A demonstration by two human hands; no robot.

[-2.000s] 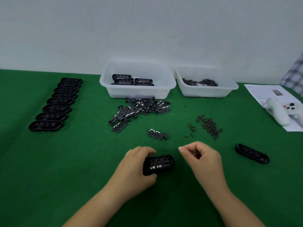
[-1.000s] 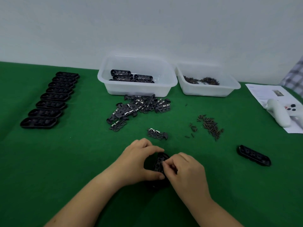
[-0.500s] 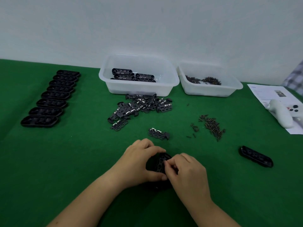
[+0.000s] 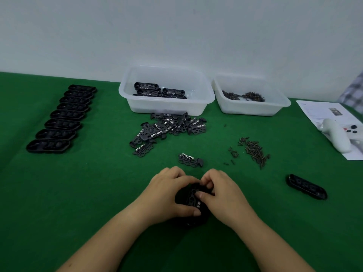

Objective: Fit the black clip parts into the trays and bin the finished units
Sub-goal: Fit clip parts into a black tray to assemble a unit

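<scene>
Near the table's front, my left hand (image 4: 167, 195) grips a black oval tray (image 4: 191, 201) from its left side, thumb under its near end. My right hand (image 4: 220, 195) pinches a black clip part seated in that tray, fingers curled over its far end. One loose clip part (image 4: 190, 160) lies just beyond my hands. A heap of clip parts (image 4: 167, 128) sits further back. Several finished units (image 4: 157, 90) lie in the left clear bin (image 4: 167, 107). A single black tray (image 4: 306, 189) lies at the right.
A row of several black trays (image 4: 62, 118) runs along the left of the green cloth. A second clear bin (image 4: 253, 108) holds small dark screws; more screws (image 4: 254, 151) are scattered mid-right. A white controller (image 4: 337, 136) rests on paper (image 4: 324, 112) at the far right.
My right hand came in from the right and closed on the clip part in the tray. The tray has turned from crosswise to pointing away from me. My left hand has kept its hold.
</scene>
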